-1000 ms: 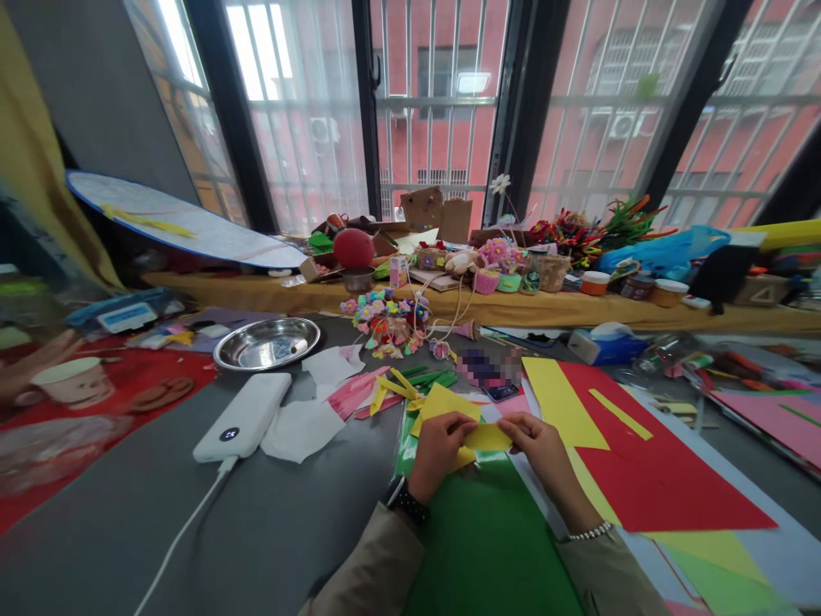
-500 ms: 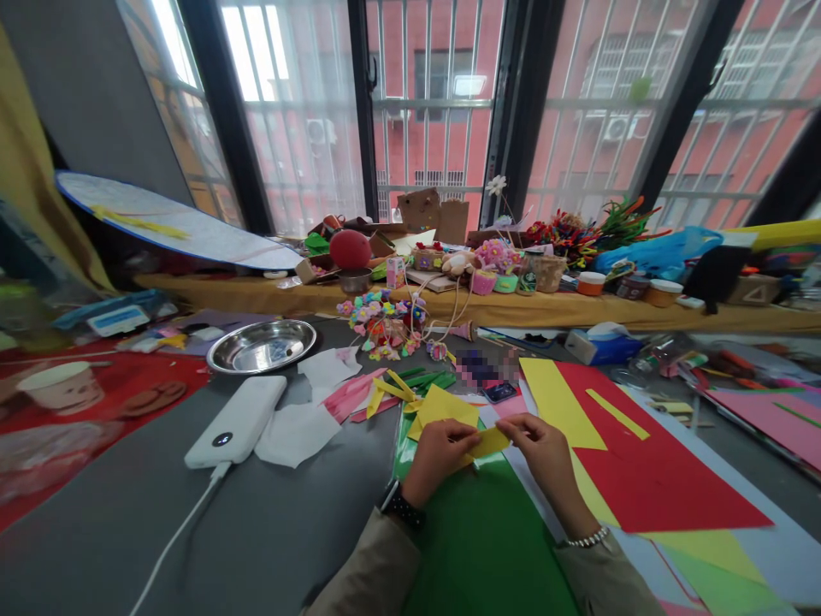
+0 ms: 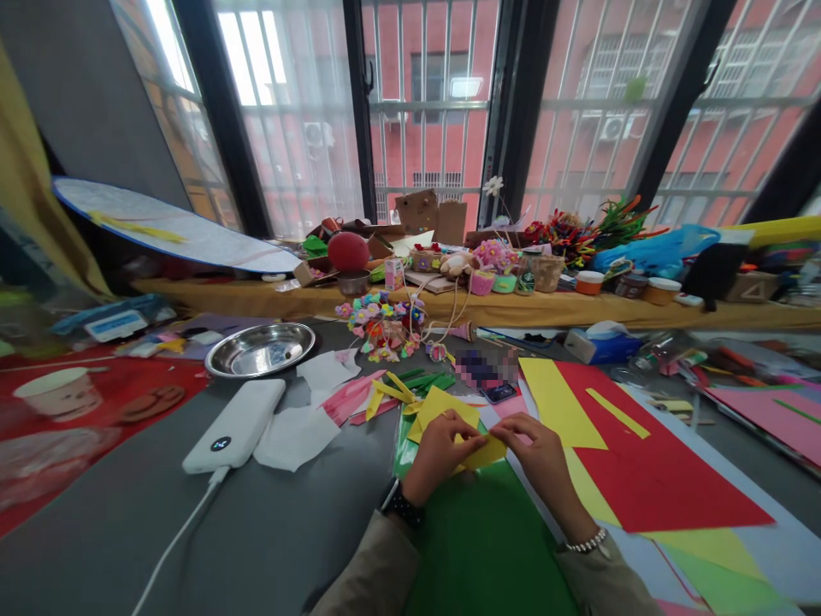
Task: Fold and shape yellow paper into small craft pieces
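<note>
Between my fingers is a small piece of yellow paper point(image 3: 486, 455), partly covered by them. My left hand point(image 3: 442, 449) pinches its left side, thumb and index finger together. At its upper right edge, my right hand point(image 3: 535, 449) grips it with the fingertips. Both hands are above a glossy green sheet point(image 3: 481, 547). More yellow paper point(image 3: 445, 400) lies just behind my left hand, with folded yellow strips point(image 3: 388, 393) and green strips point(image 3: 427, 379) beside it.
Left of my hands are a white power bank point(image 3: 237, 426) with a cable, torn white paper point(image 3: 298, 436) and a metal dish point(image 3: 260, 351). Red card point(image 3: 673, 479) and yellow card point(image 3: 561, 402) lie to the right. A colourful flower craft point(image 3: 381, 325) stands behind.
My two hands have come closer together, and the fingertips now nearly meet at the top of the yellow paper. More of the paper shows below them.
</note>
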The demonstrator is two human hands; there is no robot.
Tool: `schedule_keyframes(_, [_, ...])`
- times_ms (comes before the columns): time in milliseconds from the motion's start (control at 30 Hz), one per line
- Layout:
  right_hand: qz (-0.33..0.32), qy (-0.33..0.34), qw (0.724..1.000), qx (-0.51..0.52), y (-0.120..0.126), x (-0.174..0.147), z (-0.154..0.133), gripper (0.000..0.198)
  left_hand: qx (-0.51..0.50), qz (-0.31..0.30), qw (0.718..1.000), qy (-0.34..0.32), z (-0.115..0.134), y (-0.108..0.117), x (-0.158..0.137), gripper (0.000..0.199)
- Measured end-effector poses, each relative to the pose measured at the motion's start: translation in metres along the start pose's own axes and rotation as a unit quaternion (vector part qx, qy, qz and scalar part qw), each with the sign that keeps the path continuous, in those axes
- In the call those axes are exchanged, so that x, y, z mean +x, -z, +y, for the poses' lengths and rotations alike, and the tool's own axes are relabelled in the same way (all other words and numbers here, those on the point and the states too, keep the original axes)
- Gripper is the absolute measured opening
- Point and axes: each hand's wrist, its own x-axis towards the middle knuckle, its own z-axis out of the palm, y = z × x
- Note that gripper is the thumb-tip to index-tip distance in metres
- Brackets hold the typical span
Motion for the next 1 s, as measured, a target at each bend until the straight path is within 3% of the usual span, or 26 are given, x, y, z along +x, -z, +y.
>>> schedule_keyframes(100, [0.03,-0.028,0.999,0.019,-0.0011,-0.0002,-0.0013,0.024,-0.03,0.028,0.999,0.01,0.0008,0.0006,0.0007,0.023])
schedule_keyframes(200, [0.041,-0.07,0.995,0.05,-0.0017,-0.0002,-0.0009,0.034,-0.126,0.06,0.988,0.063,0.0,0.0001,0.0012,0.027])
schedule_keyframes(333, [-0.033,-0.081,0.994,0.057,-0.0029,-0.001,0.0004,0.029,-0.303,0.039,0.943,0.13,-0.0023,-0.0011,0.0022,0.03])
schedule_keyframes(467, [-0.052,-0.09,0.993,0.063,-0.0049,-0.0023,0.0022,0.028,-0.384,0.034,0.909,0.161,-0.0017,-0.0033,0.0022,0.031])
schedule_keyframes(600, [-0.062,-0.111,0.984,0.122,-0.0067,-0.0028,0.0045,0.028,-0.426,0.007,0.887,0.177,-0.0003,-0.0064,0.0018,0.036])
schedule_keyframes(733, [-0.055,-0.103,0.99,0.08,-0.0042,-0.0017,0.0065,0.027,-0.428,-0.025,0.883,0.19,-0.0009,-0.0048,0.0019,0.037])
schedule_keyframes(867, [-0.059,-0.091,0.993,0.051,0.0,0.0001,0.0052,0.028,-0.405,0.03,0.898,0.17,-0.0019,0.0012,0.0023,0.032])
schedule_keyframes(1000, [-0.055,-0.109,0.985,0.118,-0.0004,0.0005,0.0007,0.03,-0.411,0.052,0.896,0.158,-0.002,0.0025,0.0017,0.028])
